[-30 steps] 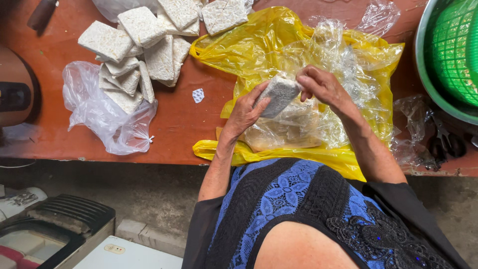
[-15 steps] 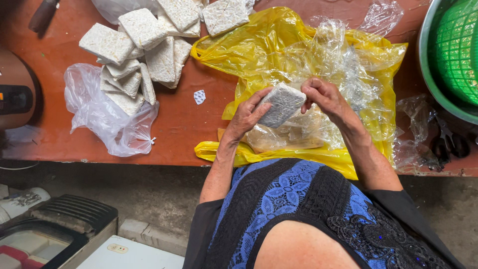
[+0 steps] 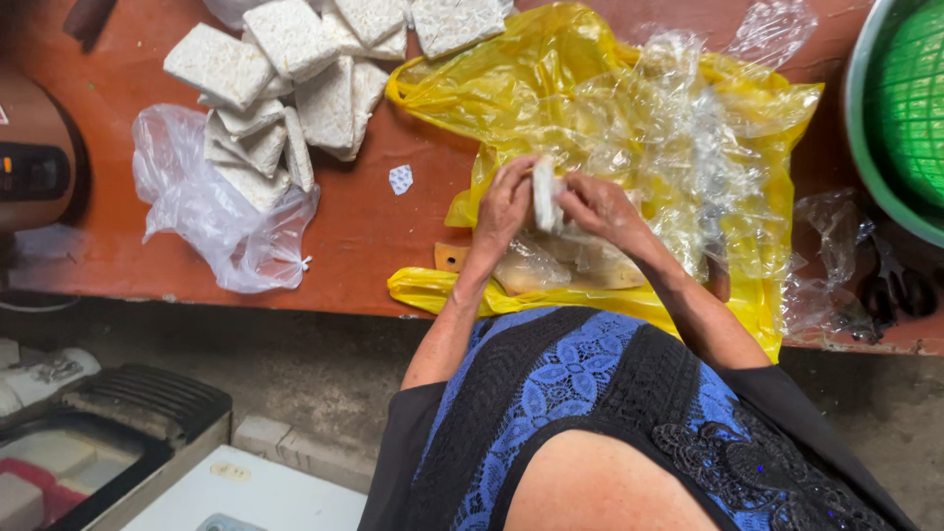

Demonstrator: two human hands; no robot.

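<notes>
Both my hands hold one pale square tempeh block (image 3: 544, 193), now turned on edge, above a yellow plastic bag (image 3: 511, 88) on the red-brown table. My left hand (image 3: 504, 208) grips its left face; my right hand (image 3: 598, 206) grips the right side with the fingers curled around it. Crumpled clear plastic wrap (image 3: 688, 147) lies on the yellow bag, and more wrapped pieces (image 3: 531, 267) sit just under my hands. My forearms reach out over a blue and black lace top.
A pile of bare white tempeh blocks (image 3: 295, 59) lies at the far left beside a clear bag (image 3: 211, 221) holding more. A green basket in a basin (image 3: 910, 108) stands at the right, scissors (image 3: 890, 285) by the table edge, a brown appliance (image 3: 34, 162) far left, a tray (image 3: 108, 433) on the floor.
The block was held flat, face up; both hands have since turned it onto its edge and drawn closer together around it.
</notes>
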